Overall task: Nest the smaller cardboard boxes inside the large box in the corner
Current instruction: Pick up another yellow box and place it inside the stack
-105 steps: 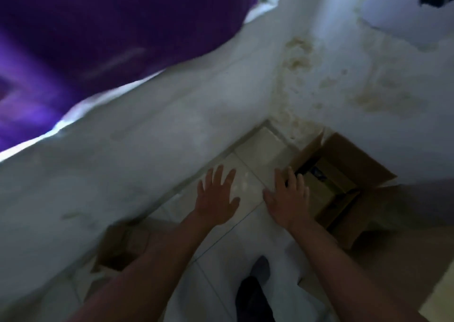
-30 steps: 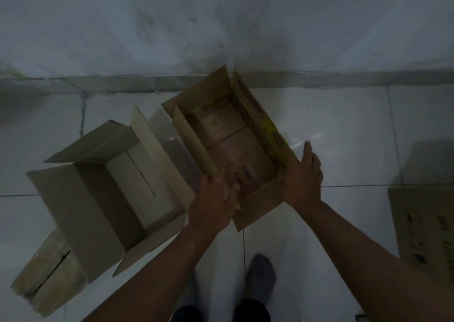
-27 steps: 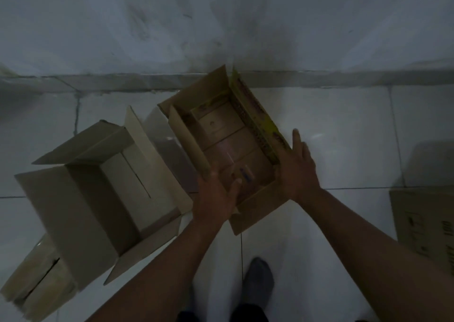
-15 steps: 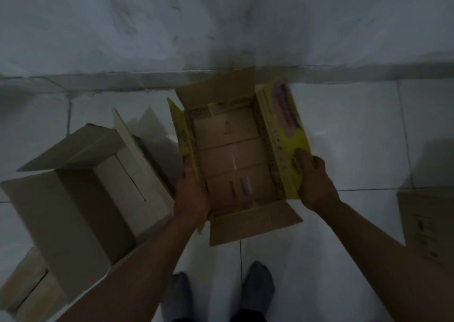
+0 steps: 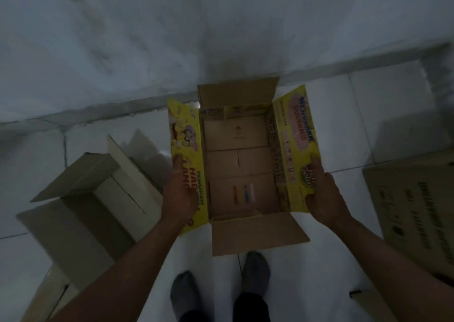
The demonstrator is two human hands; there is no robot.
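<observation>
An open cardboard box with yellow printed side flaps [image 5: 242, 162] is held above the white tiled floor, its open top facing me and its inside empty. My left hand [image 5: 180, 194] grips the left yellow flap and my right hand [image 5: 324, 194] grips the right yellow flap. A plain brown open box [image 5: 98, 199] stands on the floor to the left. A larger printed cardboard box [image 5: 417, 211] shows at the right edge, partly cut off.
A pale wall [image 5: 221, 27] runs along the far side, meeting the floor just beyond the held box. Another piece of cardboard [image 5: 49, 294] lies at the bottom left. My two feet in grey socks [image 5: 221, 289] stand just below the held box.
The view swung from the room corner to these boxes. My hands took hold of the yellow-flapped box, turned it square to me and moved it right and up; its flaps now spread outwards.
</observation>
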